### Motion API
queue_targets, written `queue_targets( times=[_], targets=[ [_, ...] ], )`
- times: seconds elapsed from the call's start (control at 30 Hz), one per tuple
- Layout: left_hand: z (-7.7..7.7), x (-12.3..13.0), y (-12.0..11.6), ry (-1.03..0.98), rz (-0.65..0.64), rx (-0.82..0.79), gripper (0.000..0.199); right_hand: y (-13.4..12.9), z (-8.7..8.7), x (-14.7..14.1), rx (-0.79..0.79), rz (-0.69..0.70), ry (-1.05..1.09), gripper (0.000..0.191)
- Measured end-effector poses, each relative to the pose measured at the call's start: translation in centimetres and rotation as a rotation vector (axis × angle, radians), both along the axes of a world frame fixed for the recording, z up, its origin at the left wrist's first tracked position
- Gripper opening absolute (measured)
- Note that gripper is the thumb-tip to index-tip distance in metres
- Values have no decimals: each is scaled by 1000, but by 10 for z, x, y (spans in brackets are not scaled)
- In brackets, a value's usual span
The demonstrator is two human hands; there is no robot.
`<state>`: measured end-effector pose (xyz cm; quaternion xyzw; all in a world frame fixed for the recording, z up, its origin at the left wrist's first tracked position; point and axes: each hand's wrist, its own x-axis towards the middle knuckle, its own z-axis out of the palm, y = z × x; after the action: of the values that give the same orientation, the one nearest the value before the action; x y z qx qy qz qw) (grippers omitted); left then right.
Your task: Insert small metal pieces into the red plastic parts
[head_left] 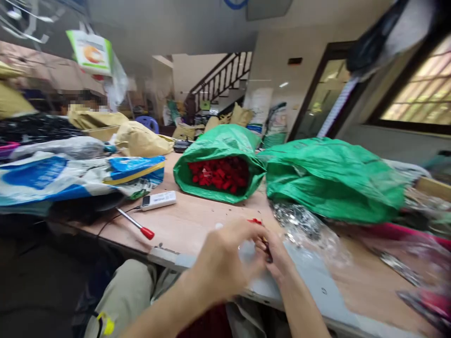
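Note:
My left hand [229, 253] is blurred by motion above the table's front edge, its fingers reaching across to my right hand [276, 253]. The right hand's fingers are curled around a small dark item that I cannot make out. A bit of red [254, 220] shows just beyond the fingertips; whether it is held is unclear. Past the hands, an open green bag [221, 141] lies on its side with many small red pieces [221, 174] inside. Right of the hands is a clear plastic bag of shiny metal parts [299, 223].
A second green bag [334, 178] lies to the right. On the left are a red-handled screwdriver [146, 232], a white device with a cable [158, 200] and a blue-and-white sack [81, 178]. A grey sheet [313, 277] covers part of the table [197, 218].

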<state>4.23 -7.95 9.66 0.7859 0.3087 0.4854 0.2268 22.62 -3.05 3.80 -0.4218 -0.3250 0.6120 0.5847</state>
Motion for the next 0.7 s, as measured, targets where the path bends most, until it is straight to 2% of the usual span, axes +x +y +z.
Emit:
queue_targets(
  times=[0.1, 0.13, 0.23, 0.33, 0.43, 0.57, 0.63, 0.7],
  targets=[
    [-28, 1, 41, 76, 36, -88, 81, -3, -5, -4, -31, 9, 2, 41],
    [-38, 1, 53, 92, -9, -106, 84, -3, -6, -6, -40, 31, 1, 42],
    [-62, 0, 79, 0, -179, -237, 55, -3, -7, -11, -52, 99, -13, 42],
    [-70, -4, 90, -127, -192, -380, 34, -1, -4, -9, -58, 107, -130, 42],
    [-69, -16, 93, -98, -139, -425, 29, -2, -3, -1, -27, 90, -514, 36],
    [-79, -31, 90, 13, -103, -422, 24, -6, -9, 0, 157, 150, -1152, 13],
    [-87, -34, 87, 8, -118, -454, 28, -8, -12, -5, 211, 191, -1317, 8],
    [-92, -35, 86, -29, -146, -504, 32, -9, -14, -9, 233, 239, -1389, 9]
  ],
)
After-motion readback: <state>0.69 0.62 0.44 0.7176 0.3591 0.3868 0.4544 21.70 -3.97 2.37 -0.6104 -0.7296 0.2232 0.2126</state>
